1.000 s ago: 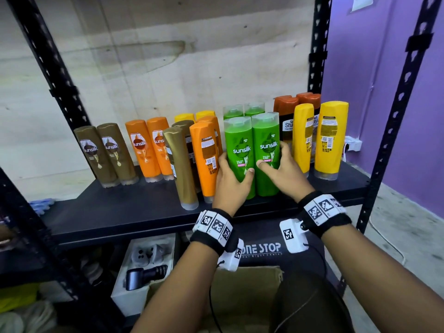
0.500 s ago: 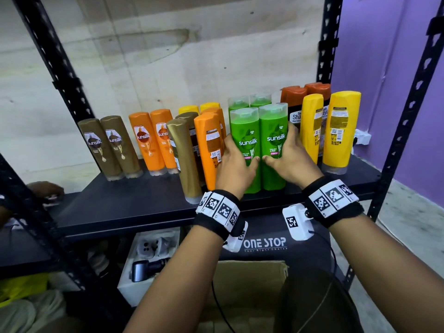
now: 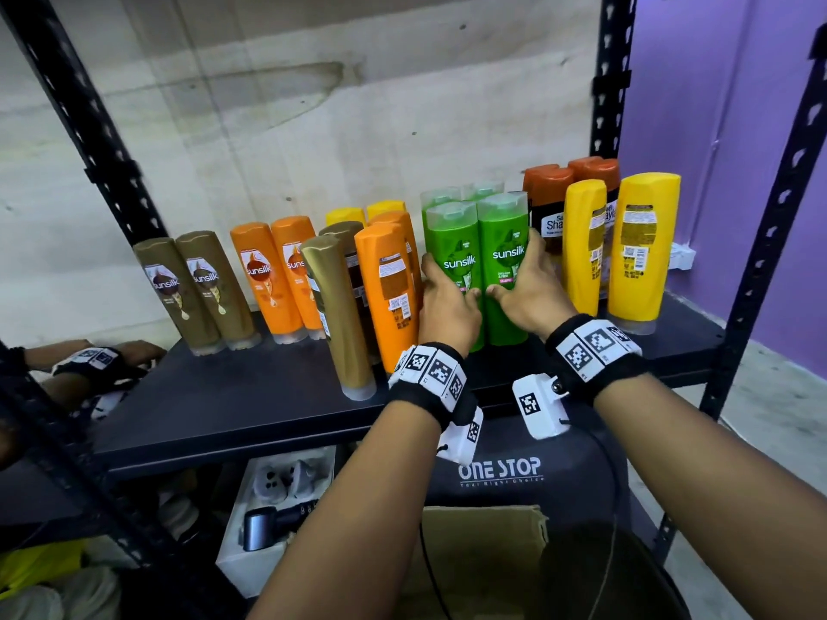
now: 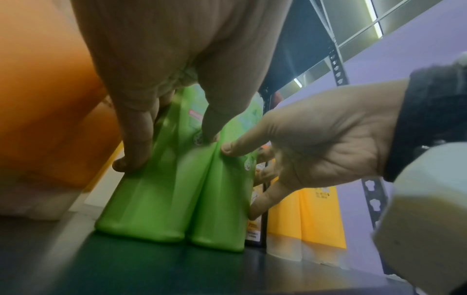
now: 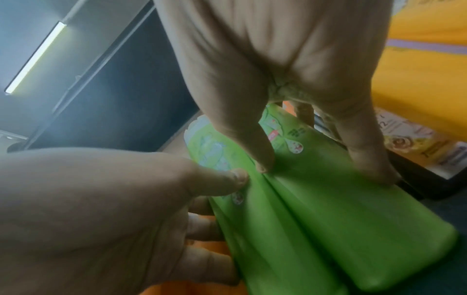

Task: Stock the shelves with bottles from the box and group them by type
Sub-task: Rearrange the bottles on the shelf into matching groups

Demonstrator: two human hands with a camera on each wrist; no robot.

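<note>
A black metal rack (image 3: 613, 82) stands against a pale stained wall, with a purple wall to the right. Its dark shelf (image 3: 232, 409) carries upright bottles grouped by colour: brown, orange, gold, green and yellow, many reading "sunsilk". Below, a dark panel reads "ONE STOP" above the cardboard box (image 3: 488, 561). The left hand (image 3: 447, 306) grips the left green bottle (image 3: 456, 257); the right hand (image 3: 523, 297) grips the right green bottle (image 3: 503, 252), both standing on the shelf, touching.
</note>
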